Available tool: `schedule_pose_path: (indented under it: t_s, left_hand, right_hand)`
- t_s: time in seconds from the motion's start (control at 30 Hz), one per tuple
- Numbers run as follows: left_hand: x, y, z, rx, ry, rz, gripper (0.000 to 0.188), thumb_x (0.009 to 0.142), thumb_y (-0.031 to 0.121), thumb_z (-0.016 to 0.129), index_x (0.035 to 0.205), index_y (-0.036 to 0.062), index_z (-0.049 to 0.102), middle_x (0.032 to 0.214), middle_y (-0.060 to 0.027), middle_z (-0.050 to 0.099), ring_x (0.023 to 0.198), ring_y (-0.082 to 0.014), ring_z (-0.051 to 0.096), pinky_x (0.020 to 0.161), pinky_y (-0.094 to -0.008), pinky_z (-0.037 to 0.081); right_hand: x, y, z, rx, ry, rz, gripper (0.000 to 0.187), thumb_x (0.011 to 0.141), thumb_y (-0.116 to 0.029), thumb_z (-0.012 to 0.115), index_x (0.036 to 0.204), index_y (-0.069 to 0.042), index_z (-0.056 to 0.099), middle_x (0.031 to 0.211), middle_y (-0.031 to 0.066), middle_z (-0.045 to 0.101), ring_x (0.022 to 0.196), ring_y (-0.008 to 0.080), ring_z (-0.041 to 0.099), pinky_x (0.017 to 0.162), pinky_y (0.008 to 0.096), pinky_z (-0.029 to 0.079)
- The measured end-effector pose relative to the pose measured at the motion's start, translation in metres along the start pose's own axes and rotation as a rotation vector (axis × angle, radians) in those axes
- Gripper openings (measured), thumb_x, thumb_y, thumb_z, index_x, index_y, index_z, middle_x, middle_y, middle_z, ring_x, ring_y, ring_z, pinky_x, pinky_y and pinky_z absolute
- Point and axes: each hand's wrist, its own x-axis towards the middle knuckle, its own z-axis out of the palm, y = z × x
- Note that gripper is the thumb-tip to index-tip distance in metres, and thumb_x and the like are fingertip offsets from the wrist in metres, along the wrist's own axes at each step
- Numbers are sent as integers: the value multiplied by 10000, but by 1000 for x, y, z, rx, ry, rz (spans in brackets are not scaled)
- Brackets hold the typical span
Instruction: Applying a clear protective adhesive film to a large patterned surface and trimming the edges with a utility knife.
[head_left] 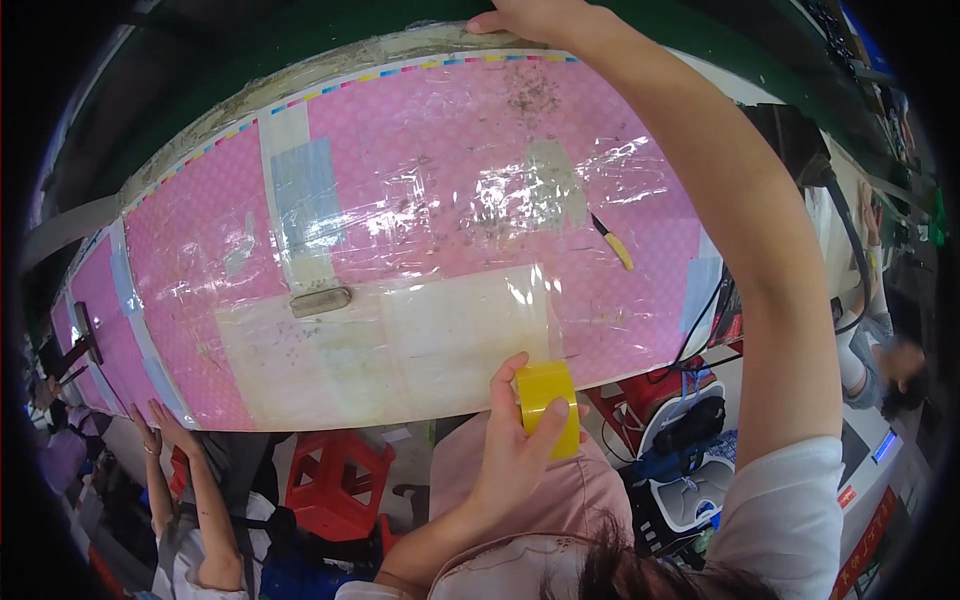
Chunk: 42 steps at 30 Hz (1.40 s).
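Observation:
My left hand [520,440] is closed around a roll of yellow tape [546,385] at the near edge of the table, in front of my lap. My right arm stretches across to the far edge, where my right hand [530,18] touches the plastic-covered rim. One of its digits is extended there, and the top of the picture cuts off the rest. Between my hands lies a worktop [380,130] of pink dotted sheet under shiny clear film. A utility knife with a yellow handle [618,250] rests on it, right of the middle.
A small greyish-brown block [321,301] lies left of centre on the worktop. Dark cables [700,340] hang at its right end. A red stool [338,485] stands beneath. A co-worker's hands [165,428] rest at the left near edge; another person [872,350] is at far right.

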Motion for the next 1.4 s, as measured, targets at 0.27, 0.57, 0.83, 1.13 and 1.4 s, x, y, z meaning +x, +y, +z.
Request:
schedule_pose_path:
  t_s: [0.27, 0.57, 0.83, 1.13, 1.4]
  left_hand:
    - [3, -6, 11, -49, 27, 2, 544, 918, 58, 497, 1341, 92, 156, 1060, -113, 485, 860, -175, 587, 684, -318, 557]
    - [9, -9, 9, -71, 43, -13, 551, 914, 84, 506, 1351, 100, 172, 976, -119, 529, 786, -194, 588, 663, -310, 525]
    - [2, -22, 7, 3, 20, 57, 673, 916, 97, 512, 1421, 103, 68, 903, -124, 555, 737, -195, 591, 659, -315, 499]
    - [-47, -83, -10, -100, 149, -76, 575, 946, 131, 485, 1400, 84, 136, 948, -93, 519, 660, -171, 574, 606, -299, 495]
    - [-42, -145, -42, -34, 134, -69, 409, 958, 143, 464, 1310, 94, 263, 919, -85, 523, 657, -145, 564, 608, -271, 482]
  right_hand:
    - [-26, 4, -6, -124, 112, 86, 506, 795, -412, 640, 1054, 13, 545, 987, 185, 604, 983, 317, 575, 835, 392, 473]
    - [-67, -21, 51, 122, 164, -163, 647, 928, -460, 366, 1291, 75, 354, 1363, 254, 318, 1311, 354, 260, 1082, 399, 224]
    - [-75, -21, 48, 125, -57, -118, 840, 915, -588, 235, 1406, 84, 126, 1487, 256, 71, 1398, 342, 40, 1129, 424, 62]
    - [-70, -24, 53, 103, -45, -120, 893, 885, -647, 233, 1418, 61, 117, 1494, 240, 61, 1400, 336, 22, 1131, 424, 52]
    - [-69, -22, 61, 67, 61, -131, 850, 901, -621, 235, 1422, 44, 138, 1495, 229, 80, 1400, 330, 50, 1133, 418, 63]
